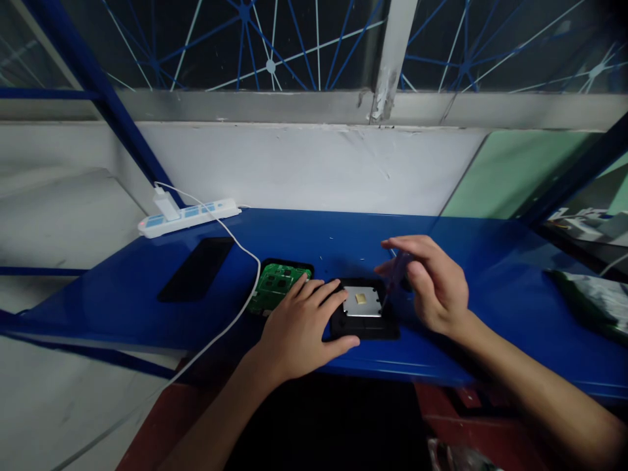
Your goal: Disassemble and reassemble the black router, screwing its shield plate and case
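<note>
My left hand [301, 327] lies palm down with its fingers spread, between a green circuit board [278, 282] and a black plastic cover [369, 327]. Its index fingertip and thumb reach the cover's left side. A silver metal plate [354, 307] with a small tan square pad [361, 298] sits in that cover. Over the cover's right side, my right hand [432, 281] is raised with curled fingers around a blurred, translucent purplish thing [394, 280]. Its lower end comes near the plate's right edge; its kind is unclear. The board rests in a dark shell, partly hidden by my left hand.
A white power strip [196, 217] with a plugged-in adapter stands at the back left; its white cable [250, 252] crosses the blue table [471, 248]. A flat black panel [196, 269] lies to the left. At the right edge is a green-and-silver bag [591, 304].
</note>
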The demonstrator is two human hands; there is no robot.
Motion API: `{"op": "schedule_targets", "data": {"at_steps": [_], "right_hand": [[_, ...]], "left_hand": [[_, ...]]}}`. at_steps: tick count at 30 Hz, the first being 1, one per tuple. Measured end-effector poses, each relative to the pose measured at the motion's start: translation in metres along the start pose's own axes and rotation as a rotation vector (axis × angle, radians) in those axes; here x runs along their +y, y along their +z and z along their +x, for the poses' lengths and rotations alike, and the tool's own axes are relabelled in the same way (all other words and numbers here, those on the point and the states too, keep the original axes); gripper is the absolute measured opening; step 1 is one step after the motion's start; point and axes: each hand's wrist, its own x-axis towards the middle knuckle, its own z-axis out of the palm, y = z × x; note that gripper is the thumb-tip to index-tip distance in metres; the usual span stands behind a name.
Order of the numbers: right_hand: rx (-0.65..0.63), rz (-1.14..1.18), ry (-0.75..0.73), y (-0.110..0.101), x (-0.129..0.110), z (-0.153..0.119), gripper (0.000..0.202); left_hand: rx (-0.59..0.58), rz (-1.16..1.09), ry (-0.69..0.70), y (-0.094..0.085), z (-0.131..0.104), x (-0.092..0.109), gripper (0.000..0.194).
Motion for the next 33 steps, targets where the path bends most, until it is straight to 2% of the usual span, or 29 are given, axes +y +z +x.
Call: {"op": "schedule_targets", "data": {"at_steps": [5,10,14,16,23,30,33], "right_hand": [[-0.004,-0.005,0.048,0.0012,-0.0026,0.001,0.046],[0.045,-0.08,-0.11,0.0016,0.001,0.005,0.043],[0.012,-0.111,-0.191,-0.0007,0.0018,0.0063,0.033],[-0.012,-0.092,-0.182,-0.0016,0.0013,0.0055,0.031],[-0.053,-0.044,-0.075,-0.0005,-0.0021,0.0039,0.048],[-0.028,-0.104,-0.081,0.0013,-0.0025,0.0022,0.061],[0.005,-0.103,-0.108,0.0022,-0.001,0.0033,0.06]], "left_hand": [[-0.013,0.002,-0.007,-0.0005,0.0,0.0005,0.062],[-0.019,0.01,-0.01,-0.0002,0.0006,0.0016,0.061],[-0.029,0.009,-0.013,-0.0002,-0.0002,0.0006,0.062],[-0.037,0.009,-0.014,-0.0003,-0.0005,0.0,0.063],[-0.053,0.016,-0.017,-0.0001,-0.0004,-0.0004,0.063],[-0.057,0.017,-0.02,0.0,-0.0009,-0.0001,0.064],[-0.058,0.014,-0.021,-0.0004,-0.0008,0.0004,0.065]]}}
